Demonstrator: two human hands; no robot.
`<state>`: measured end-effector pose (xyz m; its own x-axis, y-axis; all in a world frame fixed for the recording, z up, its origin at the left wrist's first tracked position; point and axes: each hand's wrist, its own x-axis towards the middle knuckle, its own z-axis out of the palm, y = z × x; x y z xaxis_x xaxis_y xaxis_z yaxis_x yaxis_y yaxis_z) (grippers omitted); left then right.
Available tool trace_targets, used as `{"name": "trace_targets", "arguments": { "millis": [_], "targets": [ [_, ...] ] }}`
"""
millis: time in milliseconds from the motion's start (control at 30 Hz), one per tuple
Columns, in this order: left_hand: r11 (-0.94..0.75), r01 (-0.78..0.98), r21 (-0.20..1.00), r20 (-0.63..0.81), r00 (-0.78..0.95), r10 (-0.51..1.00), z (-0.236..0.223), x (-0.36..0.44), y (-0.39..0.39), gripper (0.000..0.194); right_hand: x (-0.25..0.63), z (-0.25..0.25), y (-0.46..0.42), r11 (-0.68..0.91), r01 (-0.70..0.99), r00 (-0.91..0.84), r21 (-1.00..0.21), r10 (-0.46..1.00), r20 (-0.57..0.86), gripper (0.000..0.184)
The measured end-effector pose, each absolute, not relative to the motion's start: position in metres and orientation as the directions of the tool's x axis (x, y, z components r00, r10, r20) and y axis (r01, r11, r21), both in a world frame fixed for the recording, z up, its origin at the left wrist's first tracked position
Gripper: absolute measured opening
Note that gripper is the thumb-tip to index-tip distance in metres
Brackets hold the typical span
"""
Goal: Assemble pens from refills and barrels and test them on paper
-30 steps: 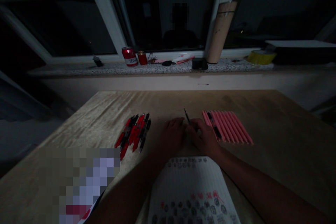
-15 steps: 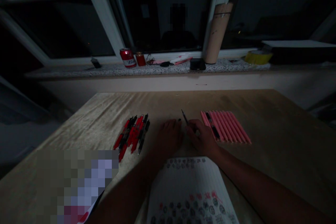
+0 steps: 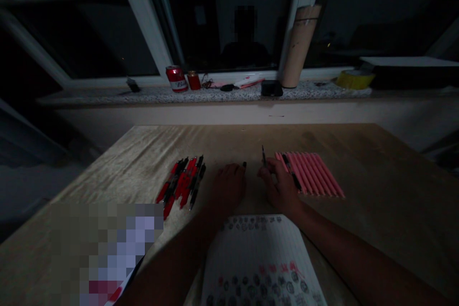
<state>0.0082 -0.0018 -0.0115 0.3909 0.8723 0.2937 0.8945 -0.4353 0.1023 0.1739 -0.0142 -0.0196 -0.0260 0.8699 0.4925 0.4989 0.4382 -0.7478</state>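
My right hand point(image 3: 280, 182) is closed around a slim dark pen point(image 3: 264, 155), which points up and away from me with its narrow end free. To its left, my left hand point(image 3: 228, 185) is low over the table with curled fingers. A small black piece point(image 3: 244, 164) sticks out at its fingertips; most of it is hidden, and it looks like part of a pen. A gap separates the two hands. Below them lies a lined notebook page point(image 3: 263, 244) with rows of dark round marks and some red writing.
Several red and black pens point(image 3: 182, 179) lie bunched on the left. On the right is a row of pink pencils point(image 3: 313, 174) with a black pen point(image 3: 292, 172) across it. The windowsill holds a red can point(image 3: 177, 79), a cardboard tube point(image 3: 301, 48) and yellow tape point(image 3: 355, 79).
My hands were together around the pen and have drawn apart. The right hand moved rightward with the pen, now more upright. The small black piece came into view at my left fingertips.
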Motion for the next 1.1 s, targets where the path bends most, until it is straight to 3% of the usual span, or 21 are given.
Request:
{"name": "trace_targets", "arguments": {
  "millis": [333, 767, 967, 1100],
  "targets": [
    [-0.364, 0.929, 0.068, 0.294, 0.330, 0.897, -0.011, 0.005, 0.001, 0.020, 0.174, -0.021, -0.012, 0.463, 0.377, -0.003, -0.802, 0.867, 0.499, 0.021],
    [-0.327, 0.941, 0.092, 0.413, 0.263, 0.872, -0.010, 0.000, 0.004, 0.021, 0.174, -0.019, -0.012, 0.479, 0.408, -0.038, -0.778, 0.860, 0.509, 0.019],
    [-0.367, 0.928, 0.064, 0.307, 0.332, 0.892, -0.022, -0.010, 0.014, 0.020, 0.174, -0.019, -0.012, 0.478, 0.413, -0.055, -0.775, 0.863, 0.503, 0.020],
    [-0.364, 0.923, 0.122, 0.272, 0.322, 0.907, -0.020, -0.012, 0.016, 0.025, 0.174, -0.020, -0.012, 0.470, 0.422, -0.049, -0.775, 0.866, 0.498, 0.020]
  ]
}}
